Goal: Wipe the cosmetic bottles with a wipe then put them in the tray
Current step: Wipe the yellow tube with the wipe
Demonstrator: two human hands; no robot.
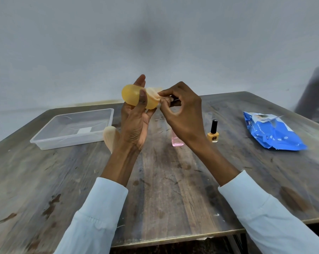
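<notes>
bottle point(132, 97): amber, rounded, wipe point(153, 94) draped on it, above tray point(45, 138)
left hand point(136, 114): cradles bottle, fingers straight
right hand point(180, 110): pinches wipe at bottle's neck

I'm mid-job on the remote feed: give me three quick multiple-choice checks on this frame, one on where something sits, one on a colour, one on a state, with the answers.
1. Where does the wipes pack lie?
A. inside the tray
B. on the table, at the person's right
C. in the left hand

2. What colour is the nail polish bottle standing on the table?
A. yellow-orange with a black cap
B. green with a white cap
C. red with a gold cap

3. How is the tray now?
A. stacked with bottles
B. covered by a lid
C. holding no bottles

Answers:
1 B: the blue pack rests on the table's right side.
2 A: the glass is yellow-orange, the cap black.
3 C: its clear floor shows no bottle; the left hand holds the yellow bottle while the right hand pinches the wipe.
</notes>
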